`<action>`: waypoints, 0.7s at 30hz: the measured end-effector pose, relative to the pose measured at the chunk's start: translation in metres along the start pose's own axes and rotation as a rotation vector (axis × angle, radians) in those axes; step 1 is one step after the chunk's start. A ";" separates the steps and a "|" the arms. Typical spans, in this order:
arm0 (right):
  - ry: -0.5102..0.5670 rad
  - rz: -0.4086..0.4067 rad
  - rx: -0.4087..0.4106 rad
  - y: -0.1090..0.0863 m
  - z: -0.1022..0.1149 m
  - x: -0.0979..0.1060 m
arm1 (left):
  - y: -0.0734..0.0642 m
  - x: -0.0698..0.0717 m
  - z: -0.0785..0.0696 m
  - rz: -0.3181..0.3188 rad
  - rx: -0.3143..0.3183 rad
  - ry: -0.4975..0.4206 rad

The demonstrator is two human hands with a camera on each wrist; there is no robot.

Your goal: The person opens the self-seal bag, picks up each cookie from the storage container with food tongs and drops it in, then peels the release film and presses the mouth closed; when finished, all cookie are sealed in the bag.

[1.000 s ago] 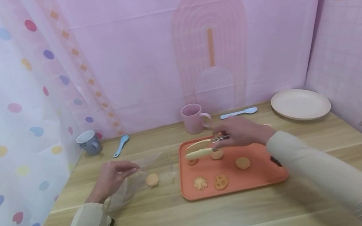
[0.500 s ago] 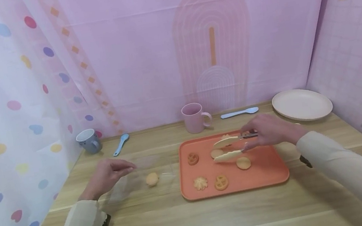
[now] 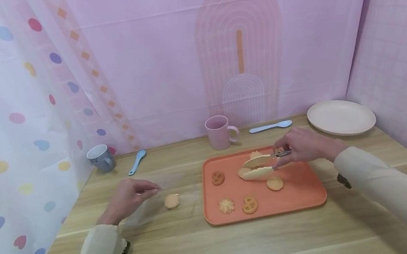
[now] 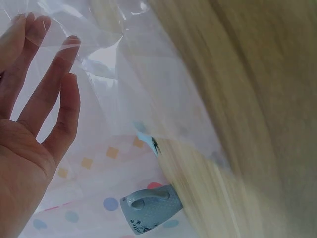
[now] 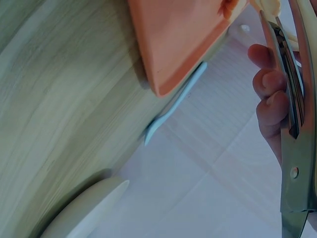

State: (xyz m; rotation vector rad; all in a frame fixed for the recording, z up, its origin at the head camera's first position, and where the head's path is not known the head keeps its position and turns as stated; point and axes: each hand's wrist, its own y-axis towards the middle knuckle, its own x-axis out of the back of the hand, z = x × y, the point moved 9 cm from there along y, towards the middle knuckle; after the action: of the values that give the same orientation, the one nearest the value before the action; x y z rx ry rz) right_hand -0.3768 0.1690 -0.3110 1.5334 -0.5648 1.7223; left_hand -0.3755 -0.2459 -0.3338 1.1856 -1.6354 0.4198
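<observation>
In the head view my left hand [image 3: 129, 198] pinches the edge of a clear plastic bag [image 4: 109, 69] between thumb and finger, with the other fingers extended. A round cookie [image 3: 172, 201] lies inside the bag. My right hand [image 3: 303, 145] grips metal tongs [image 5: 299, 173] with cream-coloured tips over an orange tray [image 3: 303, 197]. The spread tips are beside a round biscuit [image 3: 244, 173]; whether they touch it is unclear. Another round biscuit [image 3: 275, 183], a flower-shaped cookie [image 3: 226, 206] and pretzel-shaped cookies [image 3: 250, 204] lie on the tray. Part of the tray's back right is hidden by my right hand.
A grey-blue mug [image 3: 101, 158] and a blue spoon [image 3: 137, 162] are at the back left. Behind the tray stand a pink mug [image 3: 218, 132] and a pale blue spoon [image 3: 271, 127]. At the back right lies a cream plate [image 3: 341, 118]. Patterned curtains border the wooden table [image 3: 205, 252].
My right hand has carried the tongs from the bag's side rightward over the tray, and their tips have lowered towards a round biscuit. My left hand stays at the bag.
</observation>
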 end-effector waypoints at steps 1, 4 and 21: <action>0.002 0.000 -0.001 0.001 0.002 0.001 | 0.000 0.000 -0.001 -0.002 -0.001 0.002; 0.014 -0.015 0.007 0.003 0.010 0.003 | 0.000 -0.001 -0.003 -0.012 -0.001 0.016; 0.123 -0.038 0.116 0.052 0.078 -0.015 | 0.003 -0.001 -0.007 -0.012 0.042 0.018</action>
State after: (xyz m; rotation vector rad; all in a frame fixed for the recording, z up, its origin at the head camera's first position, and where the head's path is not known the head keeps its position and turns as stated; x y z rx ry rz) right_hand -0.3664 0.0751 -0.3036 1.4953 -0.3768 1.8333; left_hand -0.3747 -0.2387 -0.3311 1.2187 -1.6099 0.4575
